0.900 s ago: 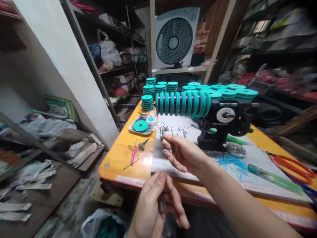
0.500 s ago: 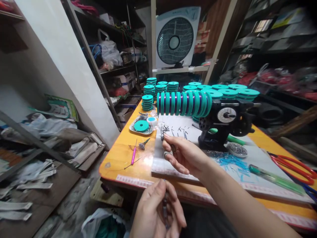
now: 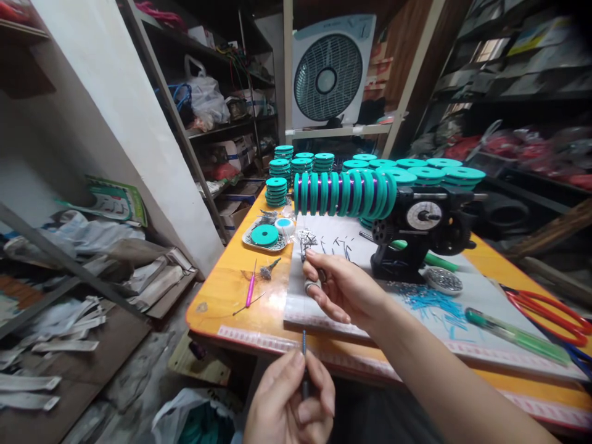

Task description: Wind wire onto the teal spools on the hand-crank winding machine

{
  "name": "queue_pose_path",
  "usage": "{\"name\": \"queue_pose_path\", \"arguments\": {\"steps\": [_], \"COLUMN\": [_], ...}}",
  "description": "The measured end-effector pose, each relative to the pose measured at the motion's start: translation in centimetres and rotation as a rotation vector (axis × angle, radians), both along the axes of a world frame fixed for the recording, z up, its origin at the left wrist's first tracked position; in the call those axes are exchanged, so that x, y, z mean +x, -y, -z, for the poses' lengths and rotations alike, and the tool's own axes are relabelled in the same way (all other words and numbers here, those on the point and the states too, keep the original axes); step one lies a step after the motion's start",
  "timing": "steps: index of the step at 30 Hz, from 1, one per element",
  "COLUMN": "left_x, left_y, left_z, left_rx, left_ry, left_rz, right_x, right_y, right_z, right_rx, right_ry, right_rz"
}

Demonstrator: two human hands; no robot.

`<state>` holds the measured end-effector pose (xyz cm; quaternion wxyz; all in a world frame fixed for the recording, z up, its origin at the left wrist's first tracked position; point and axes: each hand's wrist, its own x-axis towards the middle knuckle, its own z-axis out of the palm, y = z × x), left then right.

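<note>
Low in front of me, my left hand [image 3: 289, 398] is closed around a thin dark rod [image 3: 304, 343] whose bluish end sticks up past the thumb and forefinger. My right hand [image 3: 340, 280] reaches over the front of the grey-white board [image 3: 298, 308], thumb and forefinger pinched together; what they hold, if anything, is too small to make out. Just beyond those fingertips lie several small dark pins [image 3: 342, 243] and a little heap of metal bits [image 3: 306, 237]. Rings of some kind sit on the right hand's fingers.
A black winding machine [image 3: 411, 228] carries a row of teal spools [image 3: 345, 194] on its shaft. More teal spools [image 3: 276, 192] are stacked behind. On the table are a tray [image 3: 266, 246], a pink-handled tool [image 3: 250, 290], blue tube pieces [image 3: 437, 305], a green cutter [image 3: 513, 336] and red-handled scissors [image 3: 550, 311].
The thin rod now stands up out of my left hand, which has turned and closed its fingers more. My right hand has barely moved and keeps its pinch.
</note>
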<state>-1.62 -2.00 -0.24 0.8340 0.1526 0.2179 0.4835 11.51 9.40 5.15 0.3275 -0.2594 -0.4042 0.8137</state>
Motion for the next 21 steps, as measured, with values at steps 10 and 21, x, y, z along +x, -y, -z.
{"name": "queue_pose_path", "arguments": {"steps": [10, 21], "left_x": [0.04, -0.10], "left_y": [0.38, 0.32], "left_z": [0.17, 0.31], "left_rx": [-0.009, 0.008], "left_ry": [-0.121, -0.219], "left_rz": [0.021, -0.018], "right_x": [-0.32, -0.06], "right_y": [0.22, 0.15], "right_z": [0.02, 0.00], "right_rx": [0.006, 0.030], "right_ry": [0.013, 0.011], "right_rz": [0.007, 0.023]}}
